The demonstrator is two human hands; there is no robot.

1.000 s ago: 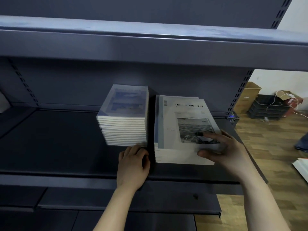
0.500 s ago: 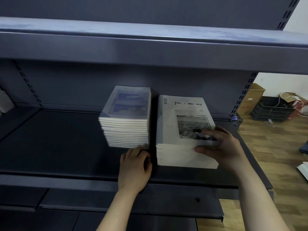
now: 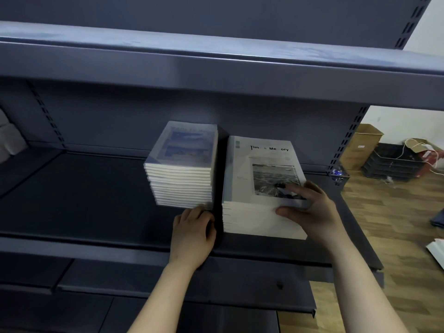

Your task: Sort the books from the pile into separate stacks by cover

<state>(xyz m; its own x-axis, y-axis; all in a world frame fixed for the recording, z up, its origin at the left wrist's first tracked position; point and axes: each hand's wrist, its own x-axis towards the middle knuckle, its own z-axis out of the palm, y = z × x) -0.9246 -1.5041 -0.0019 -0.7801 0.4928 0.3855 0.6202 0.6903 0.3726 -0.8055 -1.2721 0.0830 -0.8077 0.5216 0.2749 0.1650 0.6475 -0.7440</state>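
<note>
**Shelf bay, items left to right.**

1. Pale bundle, at the far left edge. It is soft-looking and blurred, and we cannot identify it.
2. Shelf: dark grey painted metal, flat and matte, with a folded front lip. The upper shelf of the same make overhangs it.
3. Blue-cover stack: thin paperbacks with glossy blue-and-white covers and cream page edges, piled flat near the shelf's middle. The edges sit close to square, which we judge to be the result of tidying.
4. Left hand: resting on the shelf at the near right corner of the blue-cover stack, knuckles up and fingers curled toward its base. The fingertips are hidden, so we cannot tell whether it grips the lowest books or only braces them.
5. Grey-cover stack: larger paperbacks with matte pale grey covers, a black-and-white photograph and a printed title. It stands just beside the blue-cover stack, with a narrow dark gap between them. We judge the sorting by cover to be well advanced, since no mixed pile is in view.
6. Right hand: clasping the near right corner of the grey-cover stack, with fingers over the top cover and thumb against the page edges, probably to square the top books.
7. Slotted upright: perforated metal.
8. Cardboard box and black crates, on the wood floor beyond.
</note>
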